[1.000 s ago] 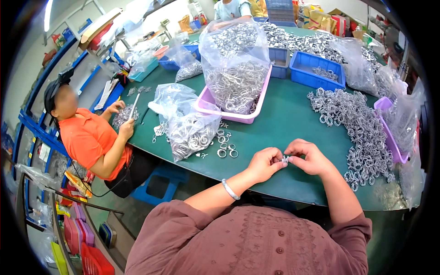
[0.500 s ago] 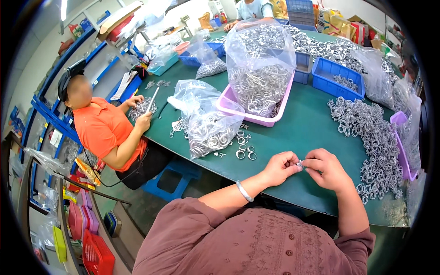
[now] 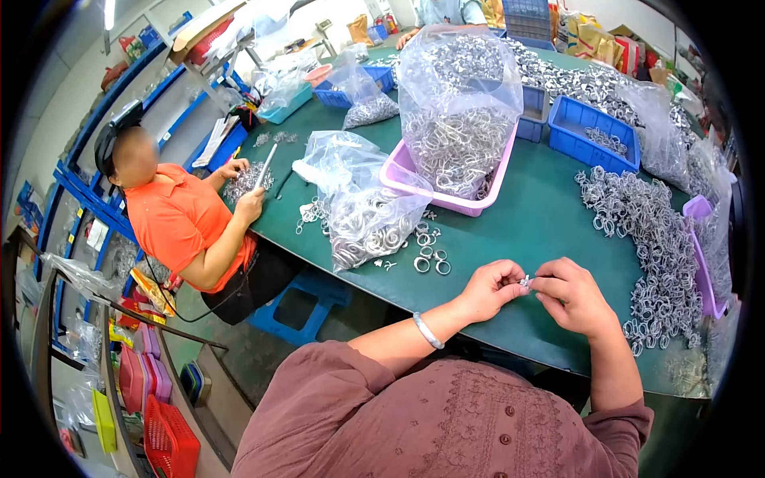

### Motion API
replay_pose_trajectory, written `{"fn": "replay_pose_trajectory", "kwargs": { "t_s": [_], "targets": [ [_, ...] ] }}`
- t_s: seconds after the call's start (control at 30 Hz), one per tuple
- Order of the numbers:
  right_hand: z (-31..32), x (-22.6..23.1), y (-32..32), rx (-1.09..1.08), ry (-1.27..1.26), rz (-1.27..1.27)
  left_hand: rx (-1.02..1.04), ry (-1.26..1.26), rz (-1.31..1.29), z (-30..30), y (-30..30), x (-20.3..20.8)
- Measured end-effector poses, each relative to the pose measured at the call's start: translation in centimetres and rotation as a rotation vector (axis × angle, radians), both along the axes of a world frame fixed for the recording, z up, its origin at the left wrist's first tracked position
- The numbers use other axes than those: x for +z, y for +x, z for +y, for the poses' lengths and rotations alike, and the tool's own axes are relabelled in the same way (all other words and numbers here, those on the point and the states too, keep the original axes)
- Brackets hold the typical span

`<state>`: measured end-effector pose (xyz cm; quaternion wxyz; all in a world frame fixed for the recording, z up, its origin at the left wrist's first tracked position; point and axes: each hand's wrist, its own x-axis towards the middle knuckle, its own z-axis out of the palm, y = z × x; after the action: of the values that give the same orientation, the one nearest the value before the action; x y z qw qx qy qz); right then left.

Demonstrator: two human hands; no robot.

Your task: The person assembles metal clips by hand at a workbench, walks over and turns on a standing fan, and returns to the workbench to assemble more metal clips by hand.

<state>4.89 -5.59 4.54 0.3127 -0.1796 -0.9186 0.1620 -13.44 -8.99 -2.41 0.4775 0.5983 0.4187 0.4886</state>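
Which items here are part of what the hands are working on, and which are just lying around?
In use:
- left hand and right hand, pinching a small metal ring between them
- heap of metal rings beside the right hand
- loose rings near the left hand

Lying about:
- pink tray holding a bagged load of rings
- blue bins
- clear bag of rings

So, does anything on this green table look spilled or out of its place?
A few loose metal rings lie scattered on the green table beside the slumped clear bag of rings, as if they had slipped out. Both hands pinch one small metal piece.
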Motion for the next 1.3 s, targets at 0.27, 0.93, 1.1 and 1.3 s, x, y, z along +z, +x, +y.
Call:
{"fn": "replay_pose_trajectory", "kwargs": {
  "t_s": [0.27,0.93,1.1,1.3],
  "targets": [
    [0.0,0.3,0.0,0.065,-0.035,0.088,-0.002,0.04,-0.064,-0.1,-0.3,-0.9],
    [1.6,-2.0,1.2,-0.086,-0.215,0.068,0.106,0.507,-0.796,-3.8,-16.5,13.8],
    [1.5,-1.7,0.8,-0.102,-0.257,0.052,0.434,0.424,-0.972,-2.4,-26.3,9.1],
    [2.2,-2.6,1.3,-0.115,-0.301,-0.01,0.614,0.223,-1.109,-1.1,-27.6,5.6]
  ]
}}
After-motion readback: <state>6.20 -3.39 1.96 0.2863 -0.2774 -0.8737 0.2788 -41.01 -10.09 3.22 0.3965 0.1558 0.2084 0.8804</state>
